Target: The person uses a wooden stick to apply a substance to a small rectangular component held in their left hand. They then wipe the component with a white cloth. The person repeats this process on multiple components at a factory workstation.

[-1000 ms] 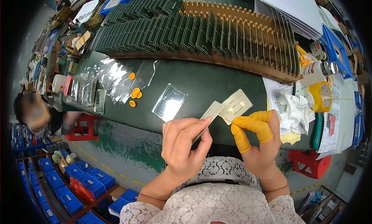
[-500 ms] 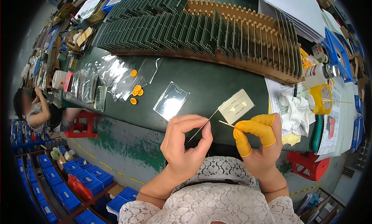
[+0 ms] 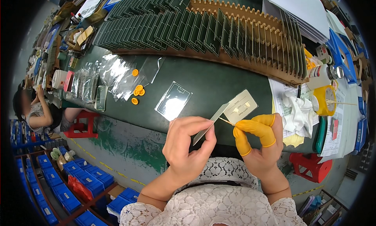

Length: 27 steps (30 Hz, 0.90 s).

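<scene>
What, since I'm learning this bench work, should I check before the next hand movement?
1. Left hand has the held card between thumb and fingers: ok.
2. Right hand pinches the thin pale stick: ok.
3. Stick tip clear of the held card: cannot tell; they overlap from this view.
4. Both hands' fingers covered: not ok, if that is wanted; yellow finger covers show on the right, while the left's visible fingers are bare.
5. Cream card lying on the green table: ok.
6. Clear-covered green card free of glare for inspection: not ok; a bright patch hides part.
</scene>
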{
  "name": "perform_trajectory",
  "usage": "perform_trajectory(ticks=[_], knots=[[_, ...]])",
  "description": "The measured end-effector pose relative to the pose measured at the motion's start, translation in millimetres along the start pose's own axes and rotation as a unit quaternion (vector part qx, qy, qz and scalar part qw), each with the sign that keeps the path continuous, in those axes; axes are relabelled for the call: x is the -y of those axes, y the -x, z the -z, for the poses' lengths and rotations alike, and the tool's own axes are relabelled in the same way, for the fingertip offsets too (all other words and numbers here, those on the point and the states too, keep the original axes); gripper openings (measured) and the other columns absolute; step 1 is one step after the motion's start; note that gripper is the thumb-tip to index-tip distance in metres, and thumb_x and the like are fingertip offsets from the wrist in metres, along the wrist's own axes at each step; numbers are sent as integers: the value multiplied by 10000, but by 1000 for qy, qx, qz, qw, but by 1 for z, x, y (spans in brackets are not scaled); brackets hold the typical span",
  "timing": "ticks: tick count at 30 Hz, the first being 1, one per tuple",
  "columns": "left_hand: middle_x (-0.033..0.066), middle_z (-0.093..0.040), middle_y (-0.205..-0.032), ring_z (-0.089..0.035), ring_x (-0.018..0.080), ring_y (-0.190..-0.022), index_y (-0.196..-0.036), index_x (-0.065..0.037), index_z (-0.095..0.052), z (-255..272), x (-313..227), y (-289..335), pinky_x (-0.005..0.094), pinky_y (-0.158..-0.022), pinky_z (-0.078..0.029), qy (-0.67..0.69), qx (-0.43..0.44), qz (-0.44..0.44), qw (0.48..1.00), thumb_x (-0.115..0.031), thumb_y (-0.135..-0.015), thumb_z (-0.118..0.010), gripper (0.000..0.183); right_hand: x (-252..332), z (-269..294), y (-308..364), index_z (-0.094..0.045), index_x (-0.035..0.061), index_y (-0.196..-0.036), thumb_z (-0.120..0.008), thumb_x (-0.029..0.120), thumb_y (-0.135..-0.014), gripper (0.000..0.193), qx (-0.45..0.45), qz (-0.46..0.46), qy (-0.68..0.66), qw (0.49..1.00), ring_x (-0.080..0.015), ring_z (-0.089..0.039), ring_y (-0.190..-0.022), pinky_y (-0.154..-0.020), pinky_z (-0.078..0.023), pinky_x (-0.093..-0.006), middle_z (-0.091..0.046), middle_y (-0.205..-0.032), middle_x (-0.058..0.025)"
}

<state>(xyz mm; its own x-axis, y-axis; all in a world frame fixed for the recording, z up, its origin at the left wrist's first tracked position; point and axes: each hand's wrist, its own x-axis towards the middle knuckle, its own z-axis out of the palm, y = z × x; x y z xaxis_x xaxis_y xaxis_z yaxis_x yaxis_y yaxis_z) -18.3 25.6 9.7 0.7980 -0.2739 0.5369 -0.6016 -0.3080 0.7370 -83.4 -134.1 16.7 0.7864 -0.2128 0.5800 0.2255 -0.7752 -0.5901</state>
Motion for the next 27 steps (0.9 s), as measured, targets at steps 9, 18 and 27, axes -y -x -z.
perform_trajectory(ticks=[9,18,27], knots=[[105,-669,-894,-625,170,-761,-933,-9,-637,0,0,0,253,-689,-499,-5,2,-7,1000,155,-717,-726,286,-3,-3,-1,-686,93,-985,-831,30,-669,354,-12,3,12,1000,-238,-494,-710,-630,-349,-348,-582,-858,-52],[105,-668,-894,-627,172,-767,-934,-10,-635,0,0,0,253,-690,-501,-5,3,-7,1000,154,-717,-725,287,1,0,-1,-687,94,-984,-833,43,-681,341,3,6,5,1000,-237,-492,-710,-630,-356,-354,-582,-859,-49],[102,-667,-889,-632,184,-766,-940,-18,-639,0,-1,0,257,-687,-499,-19,3,-18,1000,150,-715,-724,293,0,1,-1,-683,88,-982,-833,48,-671,346,8,4,15,1000,-242,-487,-703,-630,-350,-353,-573,-860,-54]])
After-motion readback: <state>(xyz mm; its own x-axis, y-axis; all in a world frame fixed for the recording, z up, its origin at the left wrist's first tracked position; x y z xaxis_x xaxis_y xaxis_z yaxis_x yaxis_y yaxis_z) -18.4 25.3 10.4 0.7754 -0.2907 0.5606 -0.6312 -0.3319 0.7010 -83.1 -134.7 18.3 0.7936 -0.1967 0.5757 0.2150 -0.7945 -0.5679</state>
